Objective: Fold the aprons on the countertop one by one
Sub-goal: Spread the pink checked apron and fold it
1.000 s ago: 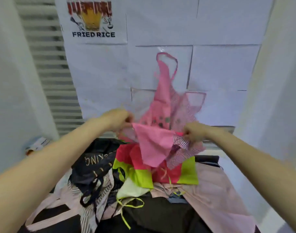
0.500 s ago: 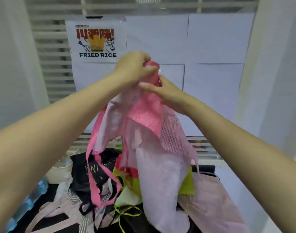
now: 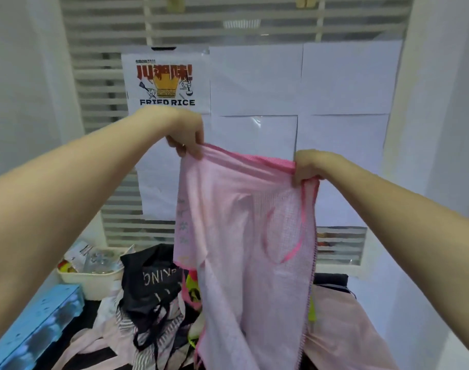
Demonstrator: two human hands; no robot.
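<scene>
A thin pink apron (image 3: pixel 244 236) hangs in the air above the heap of aprons (image 3: pixel 153 303) on the dark countertop (image 3: pixel 92 308) — soft, creased cloth with a brighter pink hem. The left hand (image 3: pixel 186 134) and right hand (image 3: pixel 309 165) each pinch a top corner, fingers curled.

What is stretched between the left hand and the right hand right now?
In the head view, the pink apron's top edge spans from left hand to right hand; both grip it.
</scene>
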